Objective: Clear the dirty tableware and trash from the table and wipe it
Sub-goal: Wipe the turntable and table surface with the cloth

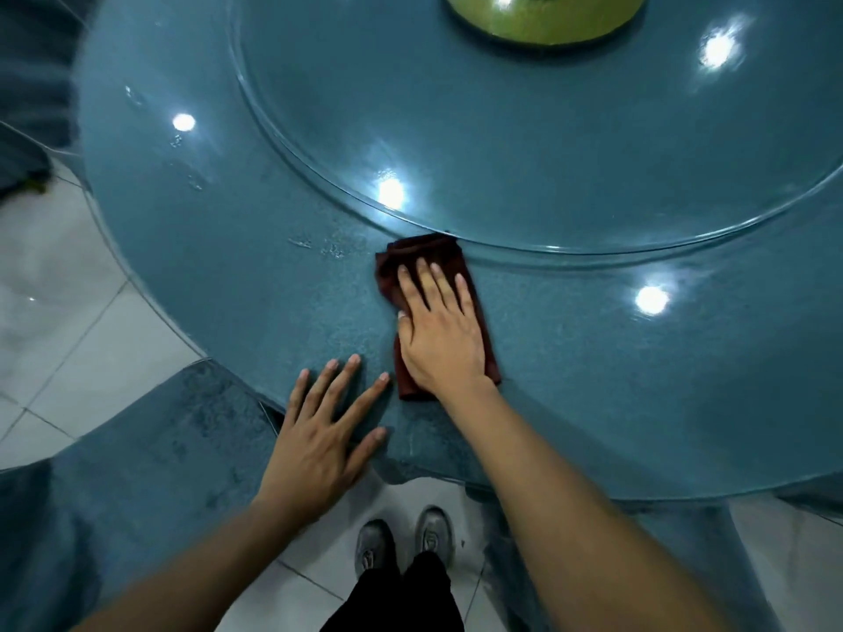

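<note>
Our right hand [440, 333] presses flat, fingers straight, on the folded dark red cloth [431, 257] on the round blue bench [228, 248], touching the glass turntable's [502, 130] rim. Our left hand [319, 442] rests spread beside the near edge.

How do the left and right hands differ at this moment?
The right hand lies flat on the dark red cloth, pressing it to the table; the left hand rests on the bare tabletop and touches no cloth. The right hand reaches farther in, near the glass turntable edge; the left stays at the table's near rim. The left's fingers are spread wider. Both are open, palms down.
</note>
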The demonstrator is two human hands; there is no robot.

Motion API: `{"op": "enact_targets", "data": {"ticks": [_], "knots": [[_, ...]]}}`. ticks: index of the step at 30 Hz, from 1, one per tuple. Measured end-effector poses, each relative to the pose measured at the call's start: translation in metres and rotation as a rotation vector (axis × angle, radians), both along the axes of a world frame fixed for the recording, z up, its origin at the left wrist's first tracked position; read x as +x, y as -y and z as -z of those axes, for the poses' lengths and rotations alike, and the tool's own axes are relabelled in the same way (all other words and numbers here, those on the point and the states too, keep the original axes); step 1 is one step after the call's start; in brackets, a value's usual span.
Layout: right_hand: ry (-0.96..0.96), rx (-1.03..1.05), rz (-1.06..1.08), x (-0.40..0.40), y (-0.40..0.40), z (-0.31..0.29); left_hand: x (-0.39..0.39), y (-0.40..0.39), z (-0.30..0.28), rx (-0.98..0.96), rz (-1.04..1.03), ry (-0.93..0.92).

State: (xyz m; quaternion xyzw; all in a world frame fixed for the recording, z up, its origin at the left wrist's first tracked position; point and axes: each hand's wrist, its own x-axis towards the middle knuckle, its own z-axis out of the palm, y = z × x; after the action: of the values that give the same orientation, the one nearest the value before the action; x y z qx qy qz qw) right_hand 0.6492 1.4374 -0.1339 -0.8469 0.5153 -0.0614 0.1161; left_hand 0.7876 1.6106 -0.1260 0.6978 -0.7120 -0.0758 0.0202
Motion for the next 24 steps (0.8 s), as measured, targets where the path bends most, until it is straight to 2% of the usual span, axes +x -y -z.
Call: {"op": "enact_targets", "data": {"ticks": [6, 10, 18, 21, 24], "knots": [[0.0, 0.056, 0.098, -0.084, -0.107, -0.011, -0.004, -0.001, 0.001, -0.022, -0.015, -0.017], [-0.06, 0.032, 0.158, -0.104, -0.102, -0.009, -0.003, -0.001, 0.002, -0.048, -0.012, -0.013], [-0.067, 0.01, 0.446, -0.058, 0.048, 0.002, 0.033, 0.005, -0.004, -0.118, 0.145, -0.043], [-0.062, 0.006, 0.476, -0.034, 0.023, 0.001, 0.065, 0.007, -0.008, -0.169, 0.19, -0.074], [-0.085, -0.03, 0.392, 0.022, -0.054, -0.003, 0.11, 0.008, -0.009, -0.195, 0.147, -0.111]]}}
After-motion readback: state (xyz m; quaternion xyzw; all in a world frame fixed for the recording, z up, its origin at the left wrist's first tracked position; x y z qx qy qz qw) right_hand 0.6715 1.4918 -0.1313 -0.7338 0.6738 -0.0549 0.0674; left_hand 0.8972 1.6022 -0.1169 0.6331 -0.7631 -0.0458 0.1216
